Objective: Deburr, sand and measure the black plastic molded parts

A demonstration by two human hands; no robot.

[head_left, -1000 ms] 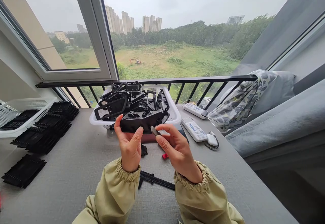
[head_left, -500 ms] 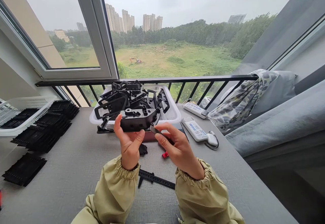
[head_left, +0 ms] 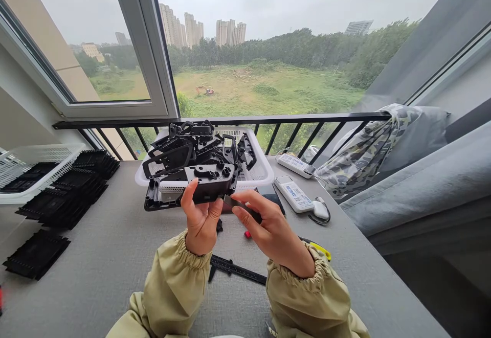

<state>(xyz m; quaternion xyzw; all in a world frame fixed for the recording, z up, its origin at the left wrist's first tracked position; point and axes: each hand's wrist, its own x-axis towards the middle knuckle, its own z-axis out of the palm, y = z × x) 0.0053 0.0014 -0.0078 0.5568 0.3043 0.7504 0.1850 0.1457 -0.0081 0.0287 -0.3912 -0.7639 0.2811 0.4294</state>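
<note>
Swinging round now, the black plastic molding (head_left: 209, 182) rides just in front of the white basket (head_left: 263, 177), left hand (head_left: 201, 223) gripping it (firmly, by the look), right hand (head_left: 274, 233) pinching a flat dark strip (head_left: 241, 205) up at its edge.

Left sleeve (head_left: 172, 287): pale khaki cloth, loose and puffy, with soft creases, above the grey table (head_left: 95, 276).
Left cuff (head_left: 187, 246): same khaki, elastic, gathered into tight little ruffles at the wrist.
Left hand (head_left: 201, 224): bare, sticking out of that cuff.
Right sleeve (head_left: 305, 299): matching khaki, equally baggy, also above the table.
Right cuff (head_left: 291, 271): the same ruffled elastic band.
Right hand (head_left: 273, 233): bare too.
</note>
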